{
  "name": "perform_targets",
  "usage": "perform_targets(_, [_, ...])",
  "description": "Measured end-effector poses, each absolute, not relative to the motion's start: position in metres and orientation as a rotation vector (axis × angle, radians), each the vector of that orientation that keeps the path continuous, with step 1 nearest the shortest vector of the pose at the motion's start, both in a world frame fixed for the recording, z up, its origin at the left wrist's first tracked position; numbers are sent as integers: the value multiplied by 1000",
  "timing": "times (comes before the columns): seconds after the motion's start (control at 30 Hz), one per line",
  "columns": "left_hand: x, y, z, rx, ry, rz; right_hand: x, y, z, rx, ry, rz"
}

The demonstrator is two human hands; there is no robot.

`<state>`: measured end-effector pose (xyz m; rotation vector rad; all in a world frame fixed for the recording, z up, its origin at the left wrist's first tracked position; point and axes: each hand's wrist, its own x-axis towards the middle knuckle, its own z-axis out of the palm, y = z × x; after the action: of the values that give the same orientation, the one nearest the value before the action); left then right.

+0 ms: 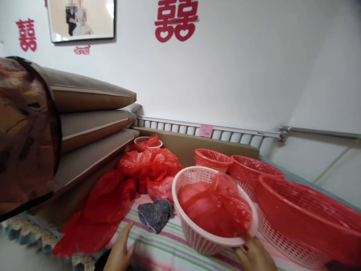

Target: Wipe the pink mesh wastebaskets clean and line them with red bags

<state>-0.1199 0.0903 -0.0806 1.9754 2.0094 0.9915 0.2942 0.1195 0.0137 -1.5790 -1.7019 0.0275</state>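
Note:
My right hand (255, 253) grips the near right rim of a pale pink plastic basket (197, 235), which is tilted toward me. Inside the basket lies a red plastic bag (208, 201) with something pink showing through. My left hand (122, 246) is at the bottom, left of the basket, thumb and fingers apart, holding nothing. A dark grey cloth (156, 214) rests on the striped sheet (175, 241) just beyond it. Left of that cloth a flat red plastic bag (98, 214) is spread out, and more crumpled red bags (152, 163) are heaped behind.
Red baskets (304, 210) line the right side. A small white basket (161, 144) stands at the back. Stacked cushions (93, 130) rise on the left, with a patterned cloth (25, 131) nearer me. A radiator (180, 128) runs along the wall.

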Motion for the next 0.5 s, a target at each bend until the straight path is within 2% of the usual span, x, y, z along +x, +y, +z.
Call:
perform_targets(0.07, [-89, 97, -11, 2035, 1805, 1396, 276, 109, 9, -1568, -1705, -77])
perform_targets(0.13, [-49, 100, 66, 2227, 1495, 1526, 258, 99, 9, -1570, -1715, -156])
perform_targets(0.23, [9, 105, 151, 2627, 1105, 1079, 234, 87, 16, -1580, -1787, -213])
perform_targets(0.33, [52, 123, 172, 2805, 1167, 650, 221, 78, 18, -1576, -1863, -255])
perform_targets(0.43, [77, 143, 154, 2739, 1278, 109, 220, 75, 9, -1528, -1930, -344])
perform_targets(0.5, [86, 150, 140, 2692, 1235, -71, 225, 78, 1, -1518, -1917, -380])
